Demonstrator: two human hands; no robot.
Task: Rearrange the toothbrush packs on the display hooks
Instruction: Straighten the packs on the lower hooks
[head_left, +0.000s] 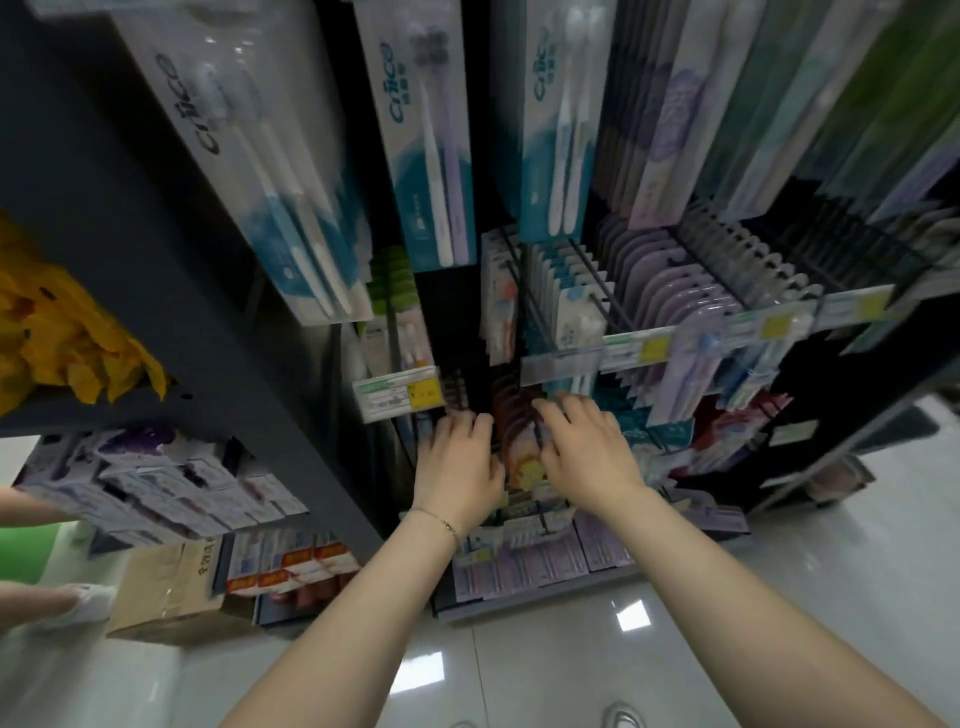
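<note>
Both my hands reach into a lower row of hanging toothbrush packs on the dark display rack. My left hand has its fingers curled over the top of a row of dark packs. My right hand curls its fingers round the tops of red and orange packs hung on a hook between the hands. A yellow-marked pack shows just below them. Motion blur hides exactly what each fingertip holds. Above hang large white and teal toothbrush packs.
Purple packs and small blue-white packs fill the hooks at upper right, with price tags on the hook ends. Boxed goods sit on the left shelf. A cardboard box stands on the glossy floor. Another person's foot is at far left.
</note>
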